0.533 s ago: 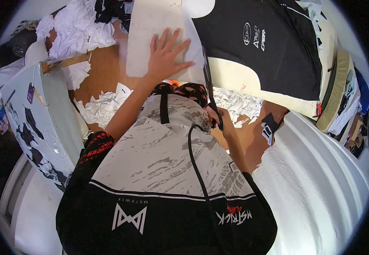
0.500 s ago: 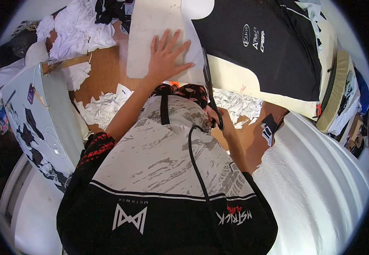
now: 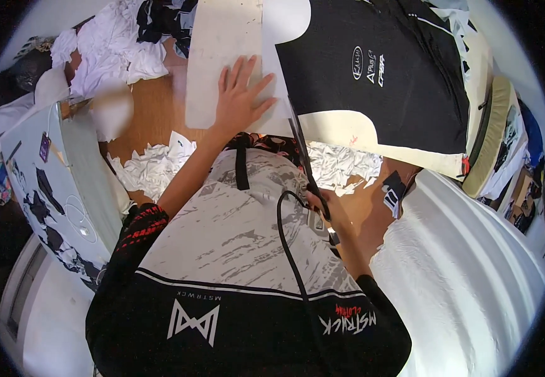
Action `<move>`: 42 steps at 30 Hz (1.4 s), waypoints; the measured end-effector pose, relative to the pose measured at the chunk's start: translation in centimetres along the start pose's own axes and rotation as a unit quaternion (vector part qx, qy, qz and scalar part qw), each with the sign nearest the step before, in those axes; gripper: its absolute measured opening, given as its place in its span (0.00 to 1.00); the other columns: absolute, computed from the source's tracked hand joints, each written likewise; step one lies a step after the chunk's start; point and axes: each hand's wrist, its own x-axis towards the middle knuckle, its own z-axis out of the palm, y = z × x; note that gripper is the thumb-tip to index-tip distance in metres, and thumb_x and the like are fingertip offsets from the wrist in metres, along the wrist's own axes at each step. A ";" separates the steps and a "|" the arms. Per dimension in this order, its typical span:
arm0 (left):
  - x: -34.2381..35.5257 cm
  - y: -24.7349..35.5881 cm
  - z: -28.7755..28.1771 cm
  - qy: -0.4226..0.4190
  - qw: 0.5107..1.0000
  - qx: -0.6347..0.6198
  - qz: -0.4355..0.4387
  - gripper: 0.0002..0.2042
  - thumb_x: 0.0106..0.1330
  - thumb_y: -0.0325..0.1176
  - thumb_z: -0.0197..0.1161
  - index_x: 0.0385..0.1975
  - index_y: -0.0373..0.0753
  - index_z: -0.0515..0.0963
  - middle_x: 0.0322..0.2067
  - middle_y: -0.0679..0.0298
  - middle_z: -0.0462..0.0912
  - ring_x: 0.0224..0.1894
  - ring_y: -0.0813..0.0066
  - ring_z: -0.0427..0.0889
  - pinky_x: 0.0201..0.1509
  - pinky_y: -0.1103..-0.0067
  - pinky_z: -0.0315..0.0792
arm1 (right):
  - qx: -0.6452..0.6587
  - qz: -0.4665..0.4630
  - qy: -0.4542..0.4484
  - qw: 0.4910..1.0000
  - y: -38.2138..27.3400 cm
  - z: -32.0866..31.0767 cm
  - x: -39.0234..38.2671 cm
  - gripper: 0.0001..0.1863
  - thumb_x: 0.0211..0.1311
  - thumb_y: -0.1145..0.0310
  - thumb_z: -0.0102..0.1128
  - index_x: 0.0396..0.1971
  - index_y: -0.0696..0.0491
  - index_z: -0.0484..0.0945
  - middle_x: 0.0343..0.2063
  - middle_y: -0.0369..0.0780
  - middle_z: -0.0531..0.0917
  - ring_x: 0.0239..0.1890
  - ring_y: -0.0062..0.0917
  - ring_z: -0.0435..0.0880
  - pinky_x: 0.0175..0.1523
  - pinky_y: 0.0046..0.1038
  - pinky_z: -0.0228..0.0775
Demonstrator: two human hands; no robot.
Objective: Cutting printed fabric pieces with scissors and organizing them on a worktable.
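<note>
My left hand (image 3: 239,100) lies spread on a pale beige pattern board (image 3: 222,25) with white material (image 3: 272,19) along its right edge. My right hand (image 3: 315,202), low beside the front of my shirt, is closed on long black scissors (image 3: 299,141), whose blades point up to the seam between the white material and the black printed fabric (image 3: 410,94). That fabric lies on a cream pattern piece (image 3: 341,125) to the right. A black cord (image 3: 282,239) hangs over my shirt, and a small metallic item below my right hand is too unclear to name.
Heaps of white cloth (image 3: 106,31) and dark fabric lie at upper left. White scraps (image 3: 150,163) cover part of the brown floor (image 3: 150,113). A grey cabinet (image 3: 46,188) stands left, a padded tan board (image 3: 489,132) right, and draped white sheeting (image 3: 448,270) fills the lower right.
My left hand and the beige board sit a little lower and further left. My right hand has drawn down towards me with the scissors, and the blade tips are lower.
</note>
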 end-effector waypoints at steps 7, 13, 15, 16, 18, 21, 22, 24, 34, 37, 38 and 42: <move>0.1 0.5 -0.2 0.006 1.000 -0.018 -0.002 0.29 0.64 0.56 0.71 0.65 0.57 0.80 0.77 0.56 0.63 0.79 0.49 0.58 0.79 0.48 0.48 | 0.113 -0.034 -0.012 0.993 -1.5 1.0 5.1 0.20 0.68 0.50 0.72 0.30 0.53 0.80 0.23 0.30 0.78 0.22 0.15 0.76 0.30 0.21 0.64; -0.1 0.9 -0.2 -0.006 1.000 -0.019 -0.012 0.31 0.62 0.56 0.73 0.66 0.57 0.79 0.77 0.56 0.63 0.79 0.48 0.57 0.79 0.47 0.47 | 0.116 -0.028 0.020 0.993 -3.2 1.9 5.9 0.24 0.63 0.49 0.76 0.22 0.50 0.76 0.17 0.30 0.76 0.19 0.14 0.74 0.27 0.21 0.61; 0.0 0.9 -0.3 -0.006 1.000 -0.023 -0.009 0.31 0.62 0.56 0.73 0.66 0.57 0.79 0.77 0.56 0.63 0.79 0.48 0.57 0.79 0.46 0.47 | 0.100 -0.023 0.028 0.994 -3.3 2.2 6.1 0.24 0.62 0.48 0.77 0.22 0.50 0.76 0.17 0.30 0.76 0.18 0.14 0.74 0.27 0.21 0.60; -0.1 1.0 -0.3 -0.006 1.000 -0.023 -0.010 0.31 0.62 0.56 0.73 0.66 0.57 0.79 0.77 0.56 0.63 0.79 0.48 0.57 0.79 0.46 0.47 | 0.086 -0.016 0.038 0.995 -3.3 2.2 6.1 0.24 0.61 0.48 0.78 0.22 0.50 0.76 0.17 0.30 0.76 0.18 0.14 0.73 0.26 0.21 0.60; -0.1 1.0 -0.4 -0.005 1.000 -0.024 -0.005 0.31 0.62 0.55 0.73 0.66 0.57 0.79 0.77 0.55 0.63 0.79 0.47 0.57 0.79 0.47 0.47 | 0.068 -0.002 0.041 0.997 -3.4 1.9 5.9 0.25 0.61 0.47 0.78 0.21 0.50 0.76 0.17 0.30 0.77 0.18 0.14 0.73 0.26 0.21 0.59; 0.1 0.9 -0.5 -0.006 1.000 -0.024 -0.003 0.31 0.62 0.55 0.73 0.66 0.57 0.79 0.76 0.55 0.63 0.79 0.47 0.57 0.79 0.47 0.47 | 0.040 0.017 0.048 0.998 -3.9 1.5 5.6 0.25 0.61 0.46 0.77 0.21 0.50 0.77 0.17 0.30 0.77 0.18 0.14 0.73 0.26 0.20 0.59; 0.1 0.9 -0.5 -0.007 1.000 -0.025 -0.003 0.31 0.62 0.55 0.73 0.66 0.57 0.79 0.76 0.55 0.63 0.79 0.47 0.57 0.79 0.47 0.47 | 0.032 0.021 0.053 0.998 -4.0 1.4 5.6 0.26 0.62 0.45 0.76 0.22 0.51 0.77 0.17 0.30 0.77 0.18 0.13 0.73 0.26 0.20 0.59; 0.1 1.2 -0.6 -0.009 0.999 -0.034 -0.009 0.31 0.62 0.55 0.73 0.65 0.56 0.79 0.77 0.55 0.63 0.79 0.47 0.57 0.79 0.47 0.47 | 0.048 -0.009 0.046 0.998 -4.3 1.5 5.7 0.26 0.62 0.45 0.76 0.22 0.51 0.78 0.17 0.29 0.76 0.19 0.13 0.73 0.26 0.20 0.59; 0.4 1.8 -0.9 -0.014 0.999 -0.040 -0.015 0.30 0.61 0.55 0.73 0.64 0.55 0.80 0.77 0.55 0.62 0.80 0.48 0.56 0.80 0.47 0.46 | 0.063 0.001 0.075 0.995 -9.3 3.3 7.1 0.24 0.67 0.50 0.73 0.21 0.51 0.76 0.16 0.30 0.75 0.15 0.14 0.72 0.23 0.22 0.60; 0.6 1.9 -1.2 -0.009 0.999 -0.042 -0.013 0.31 0.61 0.54 0.74 0.65 0.55 0.80 0.77 0.55 0.62 0.80 0.48 0.56 0.80 0.47 0.45 | 0.026 -0.001 0.084 0.996 -8.9 2.9 7.1 0.24 0.67 0.50 0.73 0.21 0.51 0.76 0.16 0.30 0.75 0.15 0.15 0.72 0.23 0.22 0.61; 0.6 2.1 -1.4 -0.016 0.999 -0.045 -0.016 0.31 0.61 0.54 0.74 0.65 0.54 0.79 0.77 0.55 0.62 0.80 0.47 0.56 0.80 0.47 0.46 | 0.062 -0.004 0.070 0.996 -8.7 2.7 7.1 0.25 0.63 0.47 0.76 0.24 0.55 0.80 0.16 0.31 0.76 0.16 0.15 0.73 0.24 0.21 0.62; 0.6 2.2 -1.6 -0.034 0.999 -0.036 -0.014 0.33 0.62 0.55 0.73 0.69 0.55 0.77 0.78 0.55 0.61 0.80 0.48 0.55 0.80 0.48 0.45 | 0.107 -0.039 0.059 0.992 -9.8 3.1 8.2 0.28 0.59 0.44 0.79 0.25 0.57 0.83 0.16 0.32 0.77 0.17 0.15 0.75 0.24 0.20 0.63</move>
